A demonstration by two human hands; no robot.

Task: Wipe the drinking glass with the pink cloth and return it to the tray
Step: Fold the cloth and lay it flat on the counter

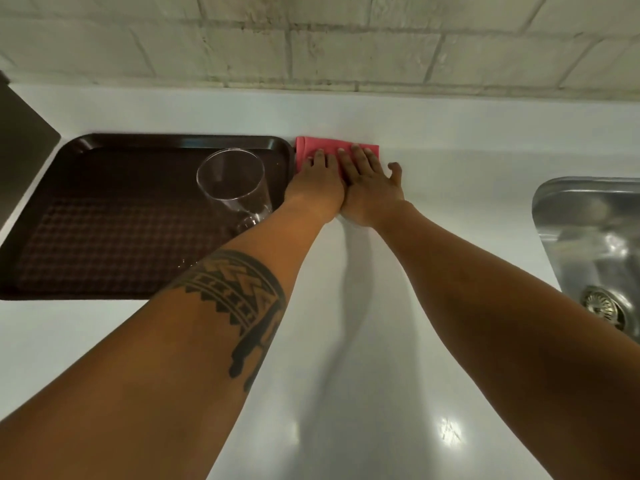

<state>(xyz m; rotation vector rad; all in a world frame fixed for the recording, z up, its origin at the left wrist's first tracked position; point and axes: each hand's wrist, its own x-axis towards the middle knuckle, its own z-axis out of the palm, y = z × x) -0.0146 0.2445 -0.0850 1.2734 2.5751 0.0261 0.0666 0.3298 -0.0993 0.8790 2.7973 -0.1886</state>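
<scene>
A clear drinking glass point(231, 183) stands upright on the right side of a dark brown tray point(104, 216), with nothing touching it. Just right of the tray's far corner, a folded pink cloth point(306, 148) lies flat on the white counter. Both hands rest on the cloth, palms down and fingers spread. My left hand point(317, 183) covers its left part, and my right hand point(370, 185) covers its right part, thumb out to the side. The two hands touch each other at the heel. Most of the cloth is hidden beneath them.
A steel sink point(588, 244) with a drain strainer point(601, 306) is sunk into the counter at the right. A pale brick wall point(346, 46) runs along the back. A dark panel point(20, 140) stands at the far left.
</scene>
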